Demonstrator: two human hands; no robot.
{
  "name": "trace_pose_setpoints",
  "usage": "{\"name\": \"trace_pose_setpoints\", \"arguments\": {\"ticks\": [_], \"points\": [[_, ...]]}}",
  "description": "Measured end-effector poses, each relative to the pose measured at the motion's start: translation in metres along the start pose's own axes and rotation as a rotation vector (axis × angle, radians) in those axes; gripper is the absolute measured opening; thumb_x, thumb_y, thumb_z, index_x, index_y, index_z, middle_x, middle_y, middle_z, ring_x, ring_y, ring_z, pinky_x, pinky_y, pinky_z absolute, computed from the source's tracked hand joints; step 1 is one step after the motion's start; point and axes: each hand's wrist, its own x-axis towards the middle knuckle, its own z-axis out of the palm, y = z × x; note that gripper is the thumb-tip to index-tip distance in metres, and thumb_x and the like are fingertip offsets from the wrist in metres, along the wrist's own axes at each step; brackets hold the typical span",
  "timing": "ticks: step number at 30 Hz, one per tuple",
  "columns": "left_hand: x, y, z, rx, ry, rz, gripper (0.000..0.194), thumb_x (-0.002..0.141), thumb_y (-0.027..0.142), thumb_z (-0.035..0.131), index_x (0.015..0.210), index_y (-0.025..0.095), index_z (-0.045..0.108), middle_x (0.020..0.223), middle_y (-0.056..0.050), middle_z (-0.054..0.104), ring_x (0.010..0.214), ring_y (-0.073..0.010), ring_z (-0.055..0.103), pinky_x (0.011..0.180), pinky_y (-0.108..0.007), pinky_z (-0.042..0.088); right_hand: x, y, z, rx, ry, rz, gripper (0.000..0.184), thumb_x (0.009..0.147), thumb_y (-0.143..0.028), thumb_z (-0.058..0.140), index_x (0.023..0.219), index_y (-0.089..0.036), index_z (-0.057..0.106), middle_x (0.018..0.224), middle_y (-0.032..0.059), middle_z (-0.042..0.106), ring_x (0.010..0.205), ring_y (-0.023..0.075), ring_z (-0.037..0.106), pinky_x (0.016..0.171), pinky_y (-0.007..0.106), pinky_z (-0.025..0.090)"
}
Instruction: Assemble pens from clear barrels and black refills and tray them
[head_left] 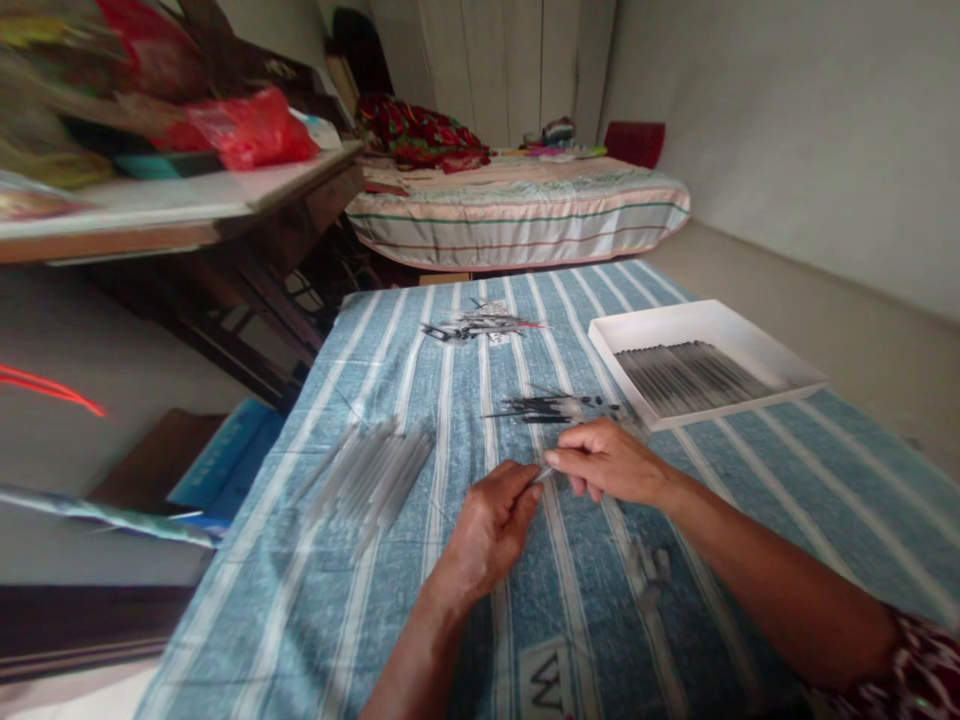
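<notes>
My left hand [491, 525] and my right hand [609, 460] meet above the middle of the striped cloth, both with fingers pinched. Between their fingertips is a thin grey pen-like tube [543, 473], mostly hidden by the fingers. Just beyond my right hand lies a loose heap of thin black and grey pieces [551, 406]. Left of my left hand, several translucent grey tubes [379, 470] lie side by side. Some small clear pieces [649, 570], blurred, rest below my right wrist. A shallow white box [720, 400] at the right contains a row of dark, slim sticks [686, 372].
Blue-and-white striped cloth [465, 390] covers the work surface. At its far end is another pile of thin black and grey pieces [487, 325]. A paper marked W [551, 680] lies near me. A cluttered side table [225, 215] stands left; a bed [525, 215] is behind.
</notes>
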Motion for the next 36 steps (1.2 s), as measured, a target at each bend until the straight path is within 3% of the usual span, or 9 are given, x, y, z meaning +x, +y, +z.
{"name": "trace_pose_setpoints", "arguments": {"ticks": [5, 8, 11, 14, 17, 20, 23, 30, 36], "points": [[0.0, -0.003, 0.002, 0.063, 0.025, 0.028, 0.017, 0.088, 0.023, 0.046, 0.089, 0.017, 0.062, 0.081, -0.005, 0.059, 0.075, -0.0153, 0.056, 0.069, -0.027, 0.044, 0.0, 0.001, 0.001, 0.008, -0.005, 0.058, 0.037, 0.086, -0.039, 0.045, 0.055, -0.018, 0.044, 0.046, -0.004, 0.053, 0.034, 0.0055, 0.046, 0.036, 0.016, 0.032], [-0.001, -0.006, 0.002, 0.058, 0.107, 0.022, 0.013, 0.085, 0.023, 0.052, 0.087, 0.018, 0.063, 0.081, -0.005, 0.061, 0.077, -0.0157, 0.058, 0.071, -0.028, 0.045, -0.007, 0.006, -0.002, -0.069, 0.021, 0.053, 0.04, 0.087, -0.045, 0.041, 0.058, -0.018, 0.046, 0.048, -0.0031, 0.054, 0.037, 0.0068, 0.047, 0.039, 0.018, 0.032], [0.0, -0.008, 0.001, 0.045, 0.26, -0.014, 0.007, 0.08, 0.024, 0.06, 0.081, 0.02, 0.065, 0.076, -0.002, 0.063, 0.073, -0.0157, 0.057, 0.069, -0.028, 0.044, -0.02, 0.018, -0.005, -0.42, 0.076, 0.064, 0.034, 0.082, -0.042, 0.051, 0.059, -0.017, 0.053, 0.054, 0.0, 0.058, 0.05, 0.0116, 0.054, 0.047, 0.021, 0.032], [0.001, -0.007, 0.0, -0.078, 0.417, -0.152, 0.006, 0.074, 0.025, 0.066, 0.077, 0.02, 0.066, 0.067, 0.001, 0.061, 0.061, -0.0122, 0.053, 0.061, -0.024, 0.042, -0.036, 0.035, -0.001, -0.794, 0.058, 0.183, 0.022, 0.075, -0.037, 0.061, 0.064, -0.018, 0.062, 0.064, 0.006, 0.065, 0.063, 0.0191, 0.06, 0.053, 0.025, 0.031], [0.002, -0.006, 0.001, -0.387, 0.475, -0.308, 0.011, 0.071, 0.028, 0.069, 0.073, 0.018, 0.065, 0.06, 0.003, 0.058, 0.051, -0.0083, 0.046, 0.05, -0.021, 0.038, -0.046, 0.048, 0.007, -0.893, 0.019, 0.243, 0.017, 0.076, -0.034, 0.06, 0.071, -0.019, 0.065, 0.071, 0.0089, 0.067, 0.066, 0.0217, 0.062, 0.054, 0.027, 0.031], [0.004, -0.006, 0.005, -0.695, 0.478, -0.365, 0.015, 0.067, 0.028, 0.072, 0.072, 0.017, 0.062, 0.06, 0.003, 0.06, 0.048, -0.0072, 0.045, 0.045, -0.019, 0.037, -0.049, 0.047, 0.015, -0.815, 0.035, 0.194, 0.014, 0.078, -0.029, 0.055, 0.072, -0.019, 0.063, 0.068, 0.0062, 0.066, 0.063, 0.0188, 0.059, 0.054, 0.026, 0.029], [0.005, -0.006, 0.007, -0.845, 0.5, -0.382, 0.016, 0.066, 0.025, 0.073, 0.071, 0.016, 0.06, 0.063, 0.003, 0.062, 0.05, -0.0071, 0.048, 0.046, -0.018, 0.04, -0.05, 0.037, 0.024, -0.651, 0.028, 0.093, 0.019, 0.081, -0.026, 0.049, 0.066, -0.019, 0.058, 0.058, 0.001, 0.058, 0.054, 0.0135, 0.051, 0.053, 0.025, 0.028], [0.007, -0.004, 0.008, -0.973, 0.556, -0.402, 0.017, 0.066, 0.023, 0.073, 0.072, 0.015, 0.059, 0.064, 0.002, 0.064, 0.05, -0.0073, 0.052, 0.045, -0.018, 0.042, -0.05, 0.02, 0.042, -0.117, -0.007, -0.017, 0.017, 0.079, -0.022, 0.048, 0.063, -0.018, 0.052, 0.052, -0.0058, 0.036, 0.049, 0.0079, 0.034, 0.048, 0.02, 0.026], [0.006, -0.006, 0.011, -0.996, 0.553, -0.406, 0.018, 0.067, 0.023, 0.073, 0.071, 0.015, 0.057, 0.064, 0.001, 0.064, 0.052, -0.008, 0.054, 0.046, -0.018, 0.045, -0.046, 0.017, 0.048, 0.015, 0.005, -0.008, 0.019, 0.08, -0.024, 0.048, 0.063, -0.017, 0.052, 0.052, -0.0063, 0.034, 0.048, 0.0074, 0.031, 0.045, 0.02, 0.026]]}}
